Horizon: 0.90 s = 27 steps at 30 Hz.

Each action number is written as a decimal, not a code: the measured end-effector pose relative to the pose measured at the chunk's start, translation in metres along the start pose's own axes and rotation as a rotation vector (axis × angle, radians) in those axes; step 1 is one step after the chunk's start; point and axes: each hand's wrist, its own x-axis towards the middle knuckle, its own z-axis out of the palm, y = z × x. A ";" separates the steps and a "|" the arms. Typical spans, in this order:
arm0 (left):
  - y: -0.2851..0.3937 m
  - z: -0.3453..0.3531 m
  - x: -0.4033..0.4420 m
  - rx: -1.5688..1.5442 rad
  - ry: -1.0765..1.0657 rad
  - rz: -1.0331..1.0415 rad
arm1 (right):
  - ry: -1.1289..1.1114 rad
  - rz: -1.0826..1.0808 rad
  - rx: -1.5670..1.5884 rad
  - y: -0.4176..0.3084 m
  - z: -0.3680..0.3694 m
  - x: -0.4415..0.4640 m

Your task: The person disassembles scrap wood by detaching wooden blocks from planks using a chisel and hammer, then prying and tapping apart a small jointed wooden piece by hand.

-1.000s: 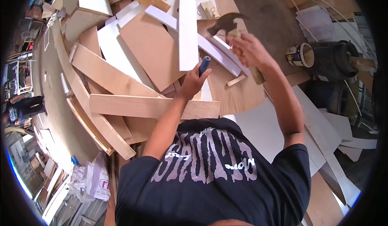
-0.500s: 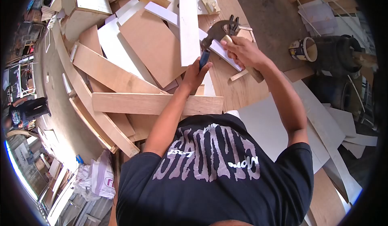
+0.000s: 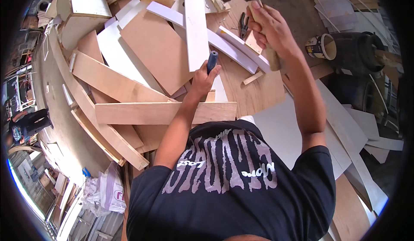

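Observation:
My left hand (image 3: 204, 80) is closed round a blue handle (image 3: 212, 62) that points up near the end of a long white board (image 3: 196, 30); the tool's lower part is hidden. My right hand (image 3: 272, 31) grips the wooden handle of a hammer (image 3: 271, 56). The hammer's dark head is raised, up and to the right of the blue handle and apart from it. Dark-handled pliers (image 3: 244, 24) lie on the wooden surface left of my right hand. A small wood strip (image 3: 252, 78) lies below them.
A light wood plank (image 3: 165, 113) crosses under my left forearm. Brown and white panels (image 3: 157, 51) lie piled at the left. A bucket (image 3: 321, 47) and a black drum (image 3: 354, 53) stand at the right. Another person (image 3: 29, 122) is at the far left.
Over the last half second, the hammer has moved up and away from the blue handle's top, with my right hand rising. My left hand still holds the blue handle.

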 end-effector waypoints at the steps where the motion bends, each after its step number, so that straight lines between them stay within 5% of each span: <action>1: -0.001 0.000 0.001 -0.015 0.001 -0.002 | 0.074 0.004 0.193 0.004 0.005 0.002; 2: -0.002 -0.001 -0.001 -0.028 -0.001 -0.008 | 0.074 0.008 0.196 0.018 0.002 0.004; 4: -0.010 0.000 -0.009 -0.015 -0.022 -0.020 | -0.434 0.138 -0.529 0.021 0.002 0.007; 5: -0.012 -0.001 -0.008 0.001 -0.045 -0.019 | -0.323 0.296 -0.665 0.029 0.016 -0.001; 11: -0.005 -0.002 -0.010 -0.069 -0.025 -0.078 | -0.077 0.226 0.026 0.025 0.000 0.006; 18: -0.004 -0.001 -0.007 0.059 -0.032 -0.013 | -0.346 0.370 -0.509 0.032 0.003 -0.003; 20: -0.003 0.002 -0.014 0.063 -0.008 0.002 | -0.327 0.287 -0.357 0.030 -0.003 -0.009; 23: 0.000 -0.001 -0.009 -0.035 0.007 0.031 | 0.011 0.229 0.171 0.034 -0.002 -0.002; 25: -0.006 0.001 -0.011 0.000 -0.015 0.013 | -0.154 0.116 -0.030 0.067 0.007 -0.009; 27: -0.006 -0.001 -0.012 0.019 0.000 0.024 | -0.179 0.293 -0.412 0.061 0.030 -0.023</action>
